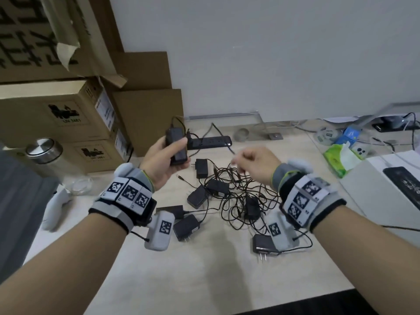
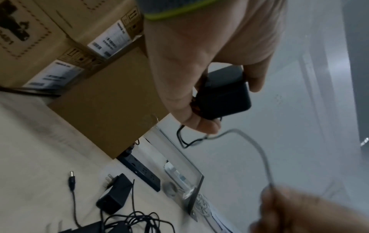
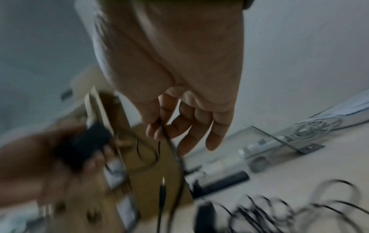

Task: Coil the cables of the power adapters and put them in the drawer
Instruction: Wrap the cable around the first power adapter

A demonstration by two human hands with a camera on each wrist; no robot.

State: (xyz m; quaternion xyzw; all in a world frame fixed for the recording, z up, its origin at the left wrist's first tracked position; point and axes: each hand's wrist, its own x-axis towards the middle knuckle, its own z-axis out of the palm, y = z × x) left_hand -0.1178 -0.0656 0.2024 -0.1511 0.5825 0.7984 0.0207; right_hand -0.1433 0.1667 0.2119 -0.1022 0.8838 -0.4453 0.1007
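**Wrist rigs on bare forearms**

Both forearms are bare. The left wrist band (image 1: 127, 196) is grey and black, edged lime green at 12 o'clock, and carries three square black-and-white coded tags. A white tagged pod (image 1: 160, 230) hangs at its 5 o'clock. The right wrist band (image 1: 306, 198) matches, with its own pod (image 1: 278, 233).

The head camera looks forward and down over both forearms onto the desk (image 1: 204, 280). The left wrist camera looks along the left hand (image 2: 199, 63), close up, toward the cardboard boxes (image 2: 111, 97). The right wrist camera, blurred, looks along the right hand (image 3: 179, 71). All three views share the black power strip (image 1: 210, 142).
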